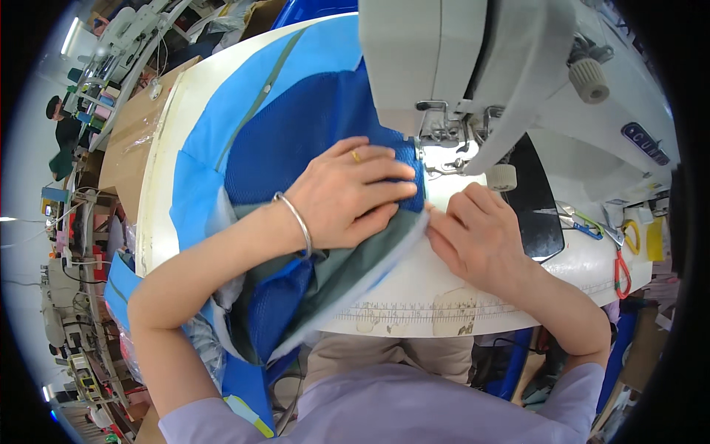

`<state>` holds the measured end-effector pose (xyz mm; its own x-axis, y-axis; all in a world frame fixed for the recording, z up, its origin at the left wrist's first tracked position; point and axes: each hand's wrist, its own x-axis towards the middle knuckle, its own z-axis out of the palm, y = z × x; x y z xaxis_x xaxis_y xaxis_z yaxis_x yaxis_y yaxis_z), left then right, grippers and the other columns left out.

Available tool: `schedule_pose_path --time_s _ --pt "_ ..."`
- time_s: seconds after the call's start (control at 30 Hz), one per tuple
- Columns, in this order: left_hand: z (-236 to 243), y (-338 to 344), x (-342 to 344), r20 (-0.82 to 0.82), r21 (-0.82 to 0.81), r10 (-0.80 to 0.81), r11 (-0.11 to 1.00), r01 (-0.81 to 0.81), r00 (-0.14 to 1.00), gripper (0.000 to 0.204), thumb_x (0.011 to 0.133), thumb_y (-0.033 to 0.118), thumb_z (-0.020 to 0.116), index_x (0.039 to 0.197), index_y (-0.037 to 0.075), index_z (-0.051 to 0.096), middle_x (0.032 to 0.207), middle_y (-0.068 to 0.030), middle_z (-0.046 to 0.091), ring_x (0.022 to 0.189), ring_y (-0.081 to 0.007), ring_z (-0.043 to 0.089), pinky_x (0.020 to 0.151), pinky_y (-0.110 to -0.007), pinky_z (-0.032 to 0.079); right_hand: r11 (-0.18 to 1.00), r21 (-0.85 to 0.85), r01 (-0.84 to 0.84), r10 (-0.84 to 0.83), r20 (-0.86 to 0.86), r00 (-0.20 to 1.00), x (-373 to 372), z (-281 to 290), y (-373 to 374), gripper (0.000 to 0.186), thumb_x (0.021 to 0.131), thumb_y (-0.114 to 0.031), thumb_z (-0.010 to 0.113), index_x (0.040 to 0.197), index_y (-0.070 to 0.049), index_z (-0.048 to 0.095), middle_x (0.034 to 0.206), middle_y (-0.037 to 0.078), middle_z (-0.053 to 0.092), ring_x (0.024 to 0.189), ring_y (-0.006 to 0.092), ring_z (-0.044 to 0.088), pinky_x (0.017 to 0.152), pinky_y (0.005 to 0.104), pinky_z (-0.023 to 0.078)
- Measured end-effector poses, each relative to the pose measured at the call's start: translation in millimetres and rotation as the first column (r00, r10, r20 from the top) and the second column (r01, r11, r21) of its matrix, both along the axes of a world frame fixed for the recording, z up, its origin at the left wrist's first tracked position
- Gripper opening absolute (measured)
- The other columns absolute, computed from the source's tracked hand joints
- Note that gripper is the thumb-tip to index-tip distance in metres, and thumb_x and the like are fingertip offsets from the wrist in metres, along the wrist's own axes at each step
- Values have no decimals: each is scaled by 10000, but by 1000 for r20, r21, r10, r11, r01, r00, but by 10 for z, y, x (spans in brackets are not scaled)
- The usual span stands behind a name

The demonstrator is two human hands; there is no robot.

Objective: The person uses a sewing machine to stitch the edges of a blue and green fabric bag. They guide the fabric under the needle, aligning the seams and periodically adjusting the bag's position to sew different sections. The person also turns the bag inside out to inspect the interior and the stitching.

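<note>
On the white table of a sewing machine [414, 66] lies a layered fabric piece with dark blue mesh [296, 126], a light blue outer panel [203, 140] and a grey-green layer [336, 274] with a whitish edge. My left hand [347, 192] rests flat on the mesh, fingers stretched toward the presser foot [451, 169]. Just in front of the needle area, my right hand [477, 237] pinches the fabric's right edge between thumb and fingers. The mesh edge reaches close to the presser foot. Folds of fabric hang over the table's front edge beneath my left forearm.
Scissors with red handles [623, 274] and small thread snips [580, 220] lie at the table's right. A printed ruler strip [399, 311] runs along the front edge. Cardboard [133, 155] stands at the left, a blue bin [314, 9] behind. Another person [66, 137] is far off left.
</note>
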<state>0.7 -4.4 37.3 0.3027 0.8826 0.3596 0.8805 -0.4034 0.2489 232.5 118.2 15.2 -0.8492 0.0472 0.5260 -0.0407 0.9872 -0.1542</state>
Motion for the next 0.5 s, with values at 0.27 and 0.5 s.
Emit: schedule_pose_path --time_s 0.27,0.5 --pt "178 142 -274 -14 -125 -73 990 71 997 297 931 148 693 1211 66 753 1227 -145 713 1151 -345 657 1041 -439 486 997 -6 74 -74 -4 997 -36 4 -3 372 800 -150 799 1144 -32 722 920 69 595 851 243 600 757 373 508" --pt "1042 -1148 -401 20 -204 261 946 -252 965 376 921 297 744 1214 61 756 1329 -165 690 1283 -389 612 1145 -511 407 980 62 -190 197 -158 968 0 -2 -167 364 791 -73 771 1141 3 708 1124 108 677 1044 271 655 870 388 555"
